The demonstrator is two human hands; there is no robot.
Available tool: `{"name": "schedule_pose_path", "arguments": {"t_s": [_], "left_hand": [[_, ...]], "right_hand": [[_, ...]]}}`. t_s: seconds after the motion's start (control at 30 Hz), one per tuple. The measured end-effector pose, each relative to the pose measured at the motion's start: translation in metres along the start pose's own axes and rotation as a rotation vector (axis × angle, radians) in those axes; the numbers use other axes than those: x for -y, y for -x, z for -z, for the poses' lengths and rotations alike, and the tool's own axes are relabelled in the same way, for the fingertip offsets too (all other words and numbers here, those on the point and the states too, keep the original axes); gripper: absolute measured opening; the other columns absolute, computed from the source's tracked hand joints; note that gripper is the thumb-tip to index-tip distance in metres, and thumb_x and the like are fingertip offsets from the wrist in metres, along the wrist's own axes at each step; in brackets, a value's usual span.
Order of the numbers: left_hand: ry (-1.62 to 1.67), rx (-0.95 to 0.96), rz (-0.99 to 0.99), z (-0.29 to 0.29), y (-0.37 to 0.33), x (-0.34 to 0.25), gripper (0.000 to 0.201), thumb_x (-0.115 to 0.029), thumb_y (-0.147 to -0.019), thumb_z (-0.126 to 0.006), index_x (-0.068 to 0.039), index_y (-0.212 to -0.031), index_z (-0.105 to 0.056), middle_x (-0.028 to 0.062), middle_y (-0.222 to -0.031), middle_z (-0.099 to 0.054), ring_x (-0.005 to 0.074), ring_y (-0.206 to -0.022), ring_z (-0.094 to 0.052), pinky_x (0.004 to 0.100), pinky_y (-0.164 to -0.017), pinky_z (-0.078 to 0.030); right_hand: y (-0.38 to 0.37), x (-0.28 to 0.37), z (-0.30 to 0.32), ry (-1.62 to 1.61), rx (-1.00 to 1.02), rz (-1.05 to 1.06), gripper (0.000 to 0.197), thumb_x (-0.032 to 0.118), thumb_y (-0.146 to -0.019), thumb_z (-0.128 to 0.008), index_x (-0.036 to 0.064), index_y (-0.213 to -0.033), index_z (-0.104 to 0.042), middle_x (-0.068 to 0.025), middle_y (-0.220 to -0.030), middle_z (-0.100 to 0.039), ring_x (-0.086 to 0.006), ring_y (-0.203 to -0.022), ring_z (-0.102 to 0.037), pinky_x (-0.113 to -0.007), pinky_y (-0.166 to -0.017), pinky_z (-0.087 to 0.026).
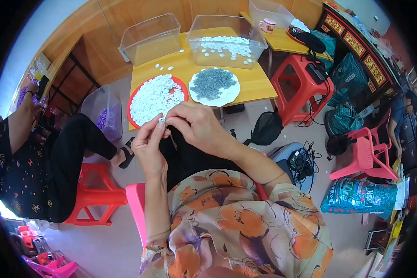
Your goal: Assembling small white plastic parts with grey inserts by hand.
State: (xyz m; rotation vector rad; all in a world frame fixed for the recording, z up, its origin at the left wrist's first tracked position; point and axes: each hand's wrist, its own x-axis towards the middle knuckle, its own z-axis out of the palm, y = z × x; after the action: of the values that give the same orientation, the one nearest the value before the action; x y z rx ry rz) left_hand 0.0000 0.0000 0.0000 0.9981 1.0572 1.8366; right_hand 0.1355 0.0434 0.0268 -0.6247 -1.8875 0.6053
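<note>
Both my hands meet over the near edge of the red plate (129,116). Between thumb and fingers my left hand (150,146) pinches a small white plastic piece (161,119). My right hand (197,127) closes its fingertips right beside that piece; whatever they grip is too small to make out. Loose white plastic pieces (154,99) heap up on the red plate just beyond my hands. To its right, a white plate (230,96) with a wavy rim bears a pile of small grey pieces (212,83), thin and metallic-looking.
On the yellow table (183,58) stand two see-through bins, one bin (227,28) with more white pieces. Left sits another person (32,171) on a red stool (97,197), by a bin of purple pieces (107,116). Right are a red stool (301,69), cables and green sacks (356,195).
</note>
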Motion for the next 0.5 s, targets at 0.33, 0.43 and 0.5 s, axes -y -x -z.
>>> {"name": "schedule_pose_path", "arguments": {"t_s": [0.33,0.43,0.5], "left_hand": [[0.127,0.004,0.165,0.007,-0.002,-0.004,0.021,0.000,-0.079,-0.061,0.004,-0.100,-0.062,0.0096,-0.083,-0.064,0.0106,-0.065,-0.060,0.0189,-0.061,-0.048],[0.110,0.013,0.185,0.007,-0.010,-0.002,0.022,-0.001,-0.080,-0.061,0.004,-0.101,-0.061,0.0095,-0.083,-0.064,0.0102,-0.065,-0.060,0.0185,-0.060,-0.049],[0.099,0.014,0.194,0.011,-0.016,0.001,0.022,-0.002,-0.080,-0.061,0.004,-0.101,-0.061,0.0095,-0.083,-0.064,0.0099,-0.065,-0.060,0.0183,-0.060,-0.049]], "right_hand": [[0.001,0.000,-0.006,-0.163,-0.035,-0.090,0.009,0.005,-0.078,-0.062,-0.0038,-0.079,-0.062,-0.0117,-0.068,-0.062,-0.0157,-0.060,-0.059,-0.026,-0.055,-0.045],[-0.001,-0.006,-0.005,-0.221,0.012,-0.183,0.012,0.008,-0.079,-0.062,-0.0029,-0.082,-0.063,-0.0096,-0.067,-0.062,-0.0105,-0.059,-0.057,-0.024,-0.054,-0.044],[-0.006,-0.019,-0.001,-0.227,0.043,-0.200,0.013,0.010,-0.080,-0.062,-0.0023,-0.084,-0.064,-0.0087,-0.066,-0.062,-0.0087,-0.059,-0.056,-0.023,-0.054,-0.044]]}}
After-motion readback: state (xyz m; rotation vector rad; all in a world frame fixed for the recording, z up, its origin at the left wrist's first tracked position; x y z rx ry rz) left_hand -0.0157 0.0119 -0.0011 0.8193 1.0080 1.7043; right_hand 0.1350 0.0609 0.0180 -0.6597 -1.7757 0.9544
